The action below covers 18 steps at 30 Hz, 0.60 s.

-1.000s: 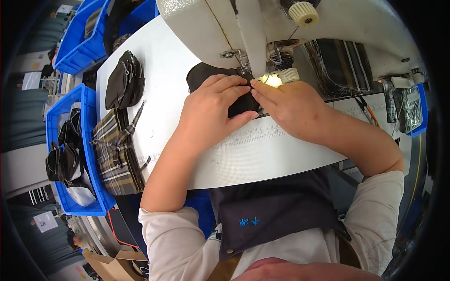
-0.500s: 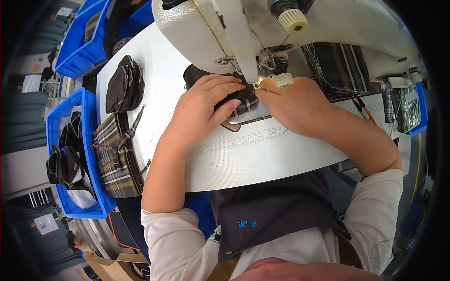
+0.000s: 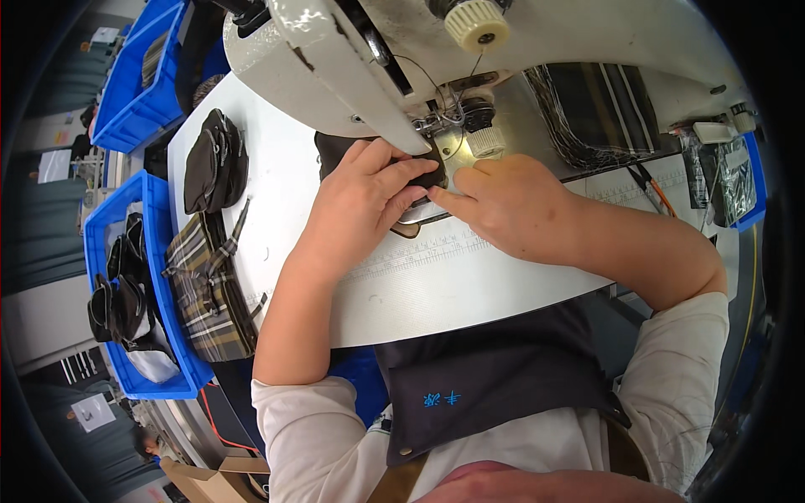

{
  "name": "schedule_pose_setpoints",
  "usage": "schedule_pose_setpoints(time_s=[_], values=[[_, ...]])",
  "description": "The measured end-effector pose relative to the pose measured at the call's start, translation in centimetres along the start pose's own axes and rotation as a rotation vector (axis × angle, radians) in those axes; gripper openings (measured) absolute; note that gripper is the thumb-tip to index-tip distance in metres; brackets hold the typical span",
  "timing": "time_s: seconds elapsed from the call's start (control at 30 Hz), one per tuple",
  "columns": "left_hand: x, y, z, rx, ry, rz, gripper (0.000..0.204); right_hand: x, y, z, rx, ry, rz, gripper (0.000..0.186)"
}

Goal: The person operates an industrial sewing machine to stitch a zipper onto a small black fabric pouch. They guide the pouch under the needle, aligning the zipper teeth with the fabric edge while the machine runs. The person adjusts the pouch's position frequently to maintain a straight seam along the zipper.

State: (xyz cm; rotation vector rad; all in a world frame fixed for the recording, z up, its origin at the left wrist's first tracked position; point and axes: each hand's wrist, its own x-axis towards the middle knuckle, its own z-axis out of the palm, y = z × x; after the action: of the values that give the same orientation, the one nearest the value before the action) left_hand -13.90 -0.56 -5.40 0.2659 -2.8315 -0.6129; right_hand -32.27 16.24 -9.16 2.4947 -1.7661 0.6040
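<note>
A dark brown fabric piece [image 3: 335,147] lies under the white sewing machine [image 3: 310,75], beside the needle and presser foot [image 3: 426,126]. My left hand [image 3: 359,205] grips this piece from the left, its fingers bent and bunched, thumb toward the lit needle plate. My right hand [image 3: 516,210] is just right of it, index fingertip on the fabric's edge near my left thumb, the other fingers curled. Part of the piece is hidden under my fingers.
Dark pouches [image 3: 214,159] and plaid fabric [image 3: 210,289] lie left on the white table [image 3: 402,302], beside blue bins [image 3: 189,381]. Striped fabric [image 3: 595,109], scissors [image 3: 658,193] and a small blue tray [image 3: 755,180] sit right. A distant person [image 3: 151,444] is at lower left.
Both hands and the fabric have shifted slightly; my right hand has come down and left, its index now near my left thumb. The machine appears shifted leftward in the view.
</note>
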Motion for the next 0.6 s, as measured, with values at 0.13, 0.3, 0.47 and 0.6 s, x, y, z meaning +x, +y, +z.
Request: schedule_pose_setpoints(time_s=[0.13, 0.3, 0.47, 0.6], values=[[-0.1, -0.3, 0.0, 0.001, -0.013, 0.005, 0.032, 0.0, 0.0, 0.0, -0.003, -0.029, 0.003, 0.050], [0.0, -0.2, 0.0, 0.004, -0.018, -0.004, 0.032, 0.1, -0.1, 0.2, -0.020, -0.012, 0.023, 0.050], [0.4, -0.9, 0.3, 0.026, 0.040, -0.003, 0.029, 0.8, 0.2, 0.1, -0.048, 0.030, 0.040, 0.042], [0.8, -1.4, 0.7, 0.065, 0.108, 0.008, 0.029, 1.2, 0.6, 0.7, -0.126, 0.060, 0.065, 0.043]])
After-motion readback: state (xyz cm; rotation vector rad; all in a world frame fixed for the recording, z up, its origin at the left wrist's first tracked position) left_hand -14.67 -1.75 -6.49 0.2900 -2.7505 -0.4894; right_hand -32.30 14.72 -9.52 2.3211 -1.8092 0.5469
